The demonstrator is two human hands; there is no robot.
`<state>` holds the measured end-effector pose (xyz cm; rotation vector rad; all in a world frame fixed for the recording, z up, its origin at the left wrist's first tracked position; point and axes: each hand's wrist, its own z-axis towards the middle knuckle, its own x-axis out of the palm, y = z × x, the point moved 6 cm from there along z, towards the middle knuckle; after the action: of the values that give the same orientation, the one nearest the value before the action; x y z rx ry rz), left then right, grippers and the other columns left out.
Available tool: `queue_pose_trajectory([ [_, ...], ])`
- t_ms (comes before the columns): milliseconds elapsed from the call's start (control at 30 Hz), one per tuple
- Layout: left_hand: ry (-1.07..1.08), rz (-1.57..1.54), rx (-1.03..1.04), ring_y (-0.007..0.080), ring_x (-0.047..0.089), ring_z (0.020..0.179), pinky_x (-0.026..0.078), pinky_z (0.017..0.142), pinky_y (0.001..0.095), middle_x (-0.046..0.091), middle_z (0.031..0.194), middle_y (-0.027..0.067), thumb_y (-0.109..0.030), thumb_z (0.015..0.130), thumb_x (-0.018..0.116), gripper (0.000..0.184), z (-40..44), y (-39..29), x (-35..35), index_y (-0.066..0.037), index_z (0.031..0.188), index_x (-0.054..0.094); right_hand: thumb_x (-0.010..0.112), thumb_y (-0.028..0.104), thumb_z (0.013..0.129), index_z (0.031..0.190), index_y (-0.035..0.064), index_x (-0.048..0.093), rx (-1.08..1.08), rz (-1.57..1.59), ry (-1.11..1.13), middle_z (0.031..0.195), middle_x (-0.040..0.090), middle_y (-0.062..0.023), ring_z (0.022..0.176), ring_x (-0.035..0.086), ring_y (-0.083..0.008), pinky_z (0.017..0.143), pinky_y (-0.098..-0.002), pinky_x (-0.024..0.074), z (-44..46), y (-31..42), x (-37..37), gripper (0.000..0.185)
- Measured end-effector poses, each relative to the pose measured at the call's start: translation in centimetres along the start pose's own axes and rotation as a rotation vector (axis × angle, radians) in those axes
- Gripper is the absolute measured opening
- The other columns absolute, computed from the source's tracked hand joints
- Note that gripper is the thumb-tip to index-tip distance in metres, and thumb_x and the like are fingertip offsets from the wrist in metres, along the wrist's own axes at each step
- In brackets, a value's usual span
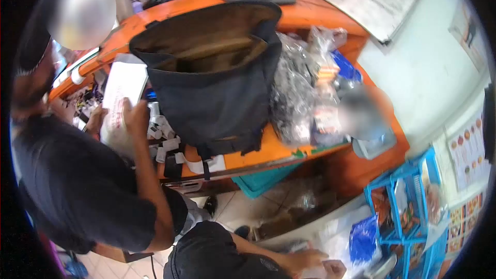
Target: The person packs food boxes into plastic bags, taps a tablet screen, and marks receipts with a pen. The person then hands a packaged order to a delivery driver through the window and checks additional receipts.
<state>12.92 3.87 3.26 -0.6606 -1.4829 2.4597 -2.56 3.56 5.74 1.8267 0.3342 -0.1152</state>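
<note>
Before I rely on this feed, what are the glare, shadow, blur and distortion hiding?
Head view: fisheye curves the desk and blacks out the corners; whiteboard writing is too soft to read; smudges mask the co-worker's head and something beside the plastic bags, which glint; black bag's opening is shadowed; hands at the bottom lack fine detail.

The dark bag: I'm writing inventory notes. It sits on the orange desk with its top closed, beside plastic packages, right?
Not closed: the head view shows the dark bag with its top open, on the orange desk, beside plastic packages.
</note>
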Motion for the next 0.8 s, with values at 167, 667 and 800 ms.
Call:
queue_pose_trajectory([
  [167,0.175,-0.001,0.026,0.0321,0.053,0.108,0.043,0.092,0.0385,0.055,0.109,0.0184,0.000,0.068,0.056,0.032,-0.3,-1.0,0.5,0.005,0.099,0.059,0.069,-0.006,0.071,0.080,-0.0007,0.065,-0.137,0.075,-0.065,0.085,0.062,-0.0080,0.079,0.058,-0.0118,0.070,-0.0250,0.0463,-1.8,-2.7,-0.5,0.012],
  [667,0.314,0.198,0.127,0.0332,0.054,0.101,0.044,0.088,0.0379,0.057,0.097,0.0145,-0.008,0.063,0.066,0.027,-0.2,-1.2,1.3,0.001,0.087,0.057,0.067,0.002,0.063,0.079,0.0045,0.069,-0.486,-0.633,-0.163,0.077,0.063,-0.0090,0.076,0.057,-0.0253,0.068,-0.0360,0.0434,-3.4,2.4,1.2,0.016],
  [800,0.207,0.192,0.154,0.0338,0.049,0.111,0.040,0.095,0.0409,0.054,0.113,0.0173,-0.012,0.067,0.065,0.025,0.0,-2.1,0.7,0.001,0.087,0.060,0.067,0.008,0.063,0.082,0.0058,0.070,-0.598,-0.770,-0.155,0.076,0.061,-0.0099,0.076,0.054,-0.0272,0.070,-0.0372,0.0405,-3.5,4.0,1.9,0.019],
])
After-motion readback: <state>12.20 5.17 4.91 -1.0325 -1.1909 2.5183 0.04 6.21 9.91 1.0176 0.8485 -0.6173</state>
